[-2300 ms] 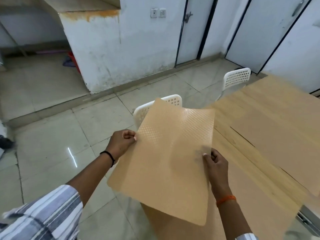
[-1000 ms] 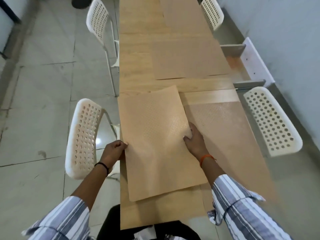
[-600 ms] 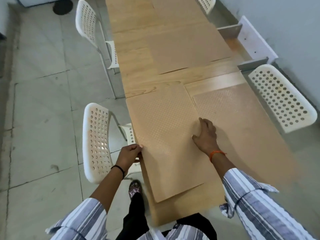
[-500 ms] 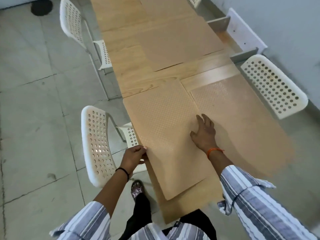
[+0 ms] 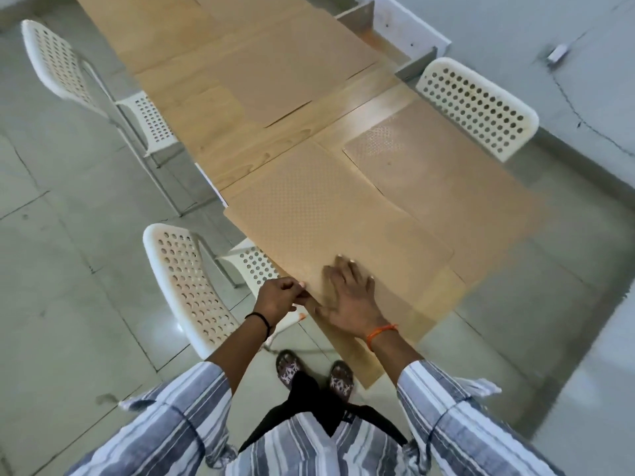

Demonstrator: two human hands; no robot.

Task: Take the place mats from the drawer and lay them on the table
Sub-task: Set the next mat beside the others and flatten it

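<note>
A tan dotted place mat [image 5: 309, 214] lies flat on the near left part of the long wooden table [image 5: 261, 146]. My left hand [image 5: 278, 298] pinches the mat's near left corner at the table edge. My right hand [image 5: 347, 297] lies flat on the mat's near end, fingers spread, right beside the left hand. A second mat [image 5: 443, 187] lies to the right, and another mat [image 5: 292, 73] lies farther up the table. The open drawer [image 5: 391, 42] sticks out of the table's right side at the far end.
A white perforated chair [image 5: 185, 283] stands close at my left, another white chair [image 5: 62, 60] farther up the left side, and a third chair [image 5: 477, 101] on the right by the grey wall. My feet [image 5: 312, 371] stand at the table's near end.
The mat came down from the air onto the table. My right hand slid back along it to the near end beside my left hand, which still holds the corner.
</note>
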